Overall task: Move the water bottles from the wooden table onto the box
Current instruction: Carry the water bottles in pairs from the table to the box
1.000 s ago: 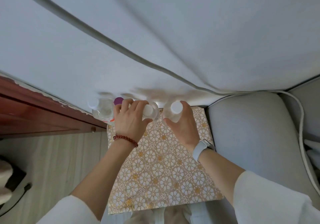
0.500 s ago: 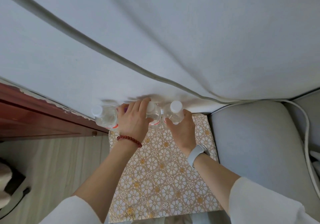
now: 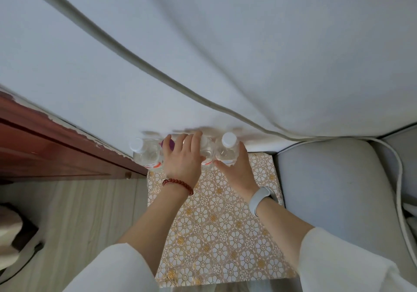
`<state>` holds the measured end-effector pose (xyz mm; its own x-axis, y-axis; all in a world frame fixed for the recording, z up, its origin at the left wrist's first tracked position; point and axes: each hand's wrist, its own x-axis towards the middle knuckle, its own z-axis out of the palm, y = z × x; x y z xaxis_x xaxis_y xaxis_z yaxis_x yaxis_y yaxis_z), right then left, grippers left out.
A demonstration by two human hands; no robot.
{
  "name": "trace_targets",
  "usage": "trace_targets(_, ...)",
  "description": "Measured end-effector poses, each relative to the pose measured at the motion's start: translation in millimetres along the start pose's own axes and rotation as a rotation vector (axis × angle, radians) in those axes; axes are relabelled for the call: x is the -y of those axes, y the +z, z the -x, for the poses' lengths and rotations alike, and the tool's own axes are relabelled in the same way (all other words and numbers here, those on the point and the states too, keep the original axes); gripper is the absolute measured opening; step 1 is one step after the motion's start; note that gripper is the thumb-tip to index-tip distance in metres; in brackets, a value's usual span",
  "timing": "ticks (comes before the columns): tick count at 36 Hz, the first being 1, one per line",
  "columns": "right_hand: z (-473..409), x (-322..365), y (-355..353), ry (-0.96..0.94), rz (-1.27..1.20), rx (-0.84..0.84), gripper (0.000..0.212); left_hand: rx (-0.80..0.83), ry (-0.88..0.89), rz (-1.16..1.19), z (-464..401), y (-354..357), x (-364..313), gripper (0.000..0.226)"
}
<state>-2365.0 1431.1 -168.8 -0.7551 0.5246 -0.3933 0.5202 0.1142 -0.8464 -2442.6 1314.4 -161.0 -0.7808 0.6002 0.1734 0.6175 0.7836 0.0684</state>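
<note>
Clear plastic bottles stand upright, caps up, on the floral-patterned box (image 3: 216,224). Left hand (image 3: 182,158) fingers wrap the middle bottle (image 3: 206,154); right hand (image 3: 237,170) fingers cup the white-capped bottle (image 3: 226,150).

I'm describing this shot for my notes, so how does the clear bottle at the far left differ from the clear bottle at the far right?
The far-left clear plastic bottle stands free, untouched; the far-right clear plastic bottle has the right hand around it. The left one's label shows an orange-red band; the right one's looks mostly white. Both are upright with white caps at the far edge of the gold floral-patterned box.
</note>
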Motion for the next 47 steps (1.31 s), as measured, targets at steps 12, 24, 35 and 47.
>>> trace_targets(12, 89.7, 34.6, -15.1, 0.137, 0.138, 0.171, 0.037, 0.142, -0.487, 0.452, 92.5, -74.0, -2.0, 0.06)
trace_targets(24, 320.8, 102.3, 175.1, -0.228, 0.467, 0.757, 0.028, -0.135, -1.121, 0.531, 386.8, -210.2, 124.0, 0.041)
trace_targets(35, 692.0, 79.2, 383.4, -0.489, 0.637, 1.352, 0.024, -0.468, -1.66, 0.258, 802.4, -355.2, 183.6, 0.039)
trace_targets(47, 1023.1, 8.3, 516.3, -0.916, 0.886, 1.937, 0.024, -0.856, -2.23, 0.062, 1106.5, -421.5, 127.4, 0.036)
